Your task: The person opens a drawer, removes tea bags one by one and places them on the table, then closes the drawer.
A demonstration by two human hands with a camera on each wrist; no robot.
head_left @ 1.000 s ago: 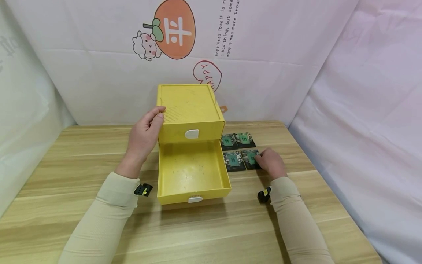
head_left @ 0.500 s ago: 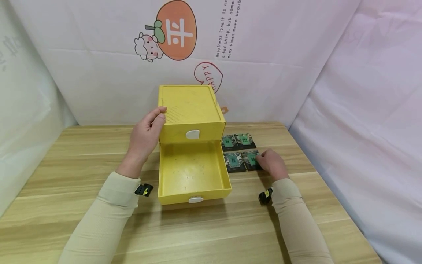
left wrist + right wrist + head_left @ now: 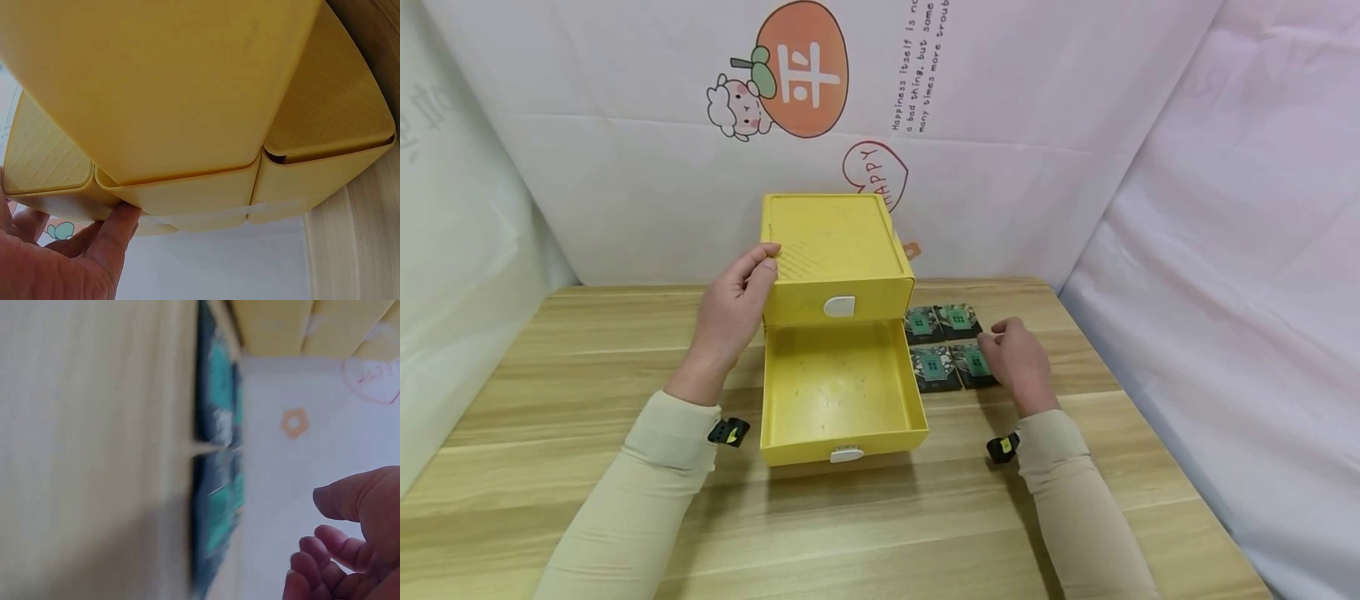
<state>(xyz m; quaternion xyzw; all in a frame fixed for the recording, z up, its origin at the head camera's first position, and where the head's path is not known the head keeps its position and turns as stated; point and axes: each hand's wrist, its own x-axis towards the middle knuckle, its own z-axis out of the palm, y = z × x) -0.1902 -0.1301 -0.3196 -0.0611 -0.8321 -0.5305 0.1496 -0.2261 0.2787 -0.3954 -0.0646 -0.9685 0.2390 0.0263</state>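
Draws the right hand point(image 3: 1017, 360) slightly up and back from the right edge of the lower right card point(image 3: 973, 365), after touching that edge half a second earlier. Holds nothing in it, thumb parted from loosely bent fingers, above the cards in the right wrist view. Keeps the left hand point(image 3: 726, 312) in the same spot, touching the upper left edge of the yellow cabinet point(image 3: 835, 229); cannot tell whether gripping or only resting there. At the centre of the head view, that cabinet on a wood-grain table point(image 3: 587, 417), with a closed upper drawer point(image 3: 797, 302) and, beneath, a pulled-out drawer point(image 3: 801, 452); on their fronts, an upper white handle point(image 3: 839, 307) and a lower white handle point(image 3: 847, 455). Right of centre, beside the cabinet, an upper left card point(image 3: 922, 323), an upper right card point(image 3: 957, 320) and a lower left card point(image 3: 934, 368), making two rows of two with the first; all dark with green middles, markings too small to read. Across the top, a white backdrop point(image 3: 1037, 100) with sideways lettering point(image 3: 919, 71), cut off above: "Happiness itself is no", "a bad thing, but some", "many times more troub". Left of that, an orange fruit point(image 3: 803, 68) bearing a white character, beside a cartoon sheep point(image 3: 737, 108). Just behind the cabinet, a red heart point(image 3: 883, 171) reading "HAPPY", partly hidden.
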